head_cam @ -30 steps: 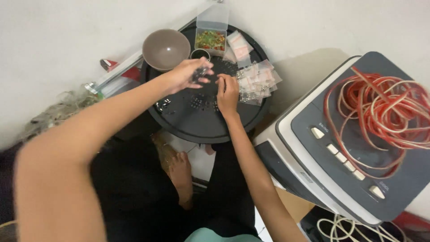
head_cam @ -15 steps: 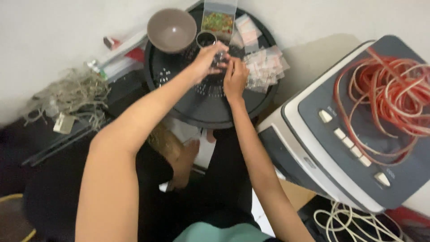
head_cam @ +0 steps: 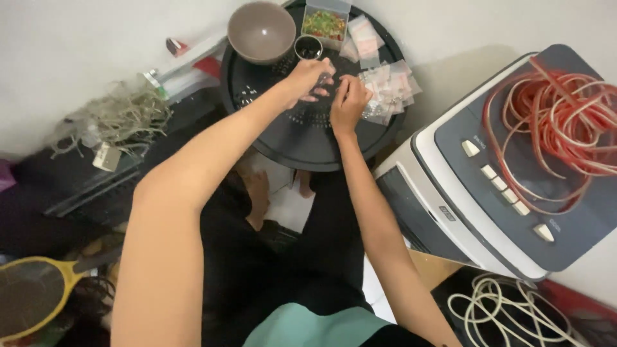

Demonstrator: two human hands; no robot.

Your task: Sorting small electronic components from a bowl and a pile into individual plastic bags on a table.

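Both my hands meet over a round black tray at the top of the head view. My left hand has its fingers curled around something small that I cannot make out, close to a small dark cup. My right hand pinches at the same spot, its fingers bent, beside a pile of small clear plastic bags. What sits between the fingertips is too small to tell.
A brown bowl and a clear box of coloured bits stand at the tray's far side. A grey-and-white appliance carries coiled red cable at right. Tangled cord lies left; a yellow racket bottom left; white cord bottom right.
My view has shifted, so the tray sits higher in the frame. Both hands have drawn closer together over the tray, near the small cup.
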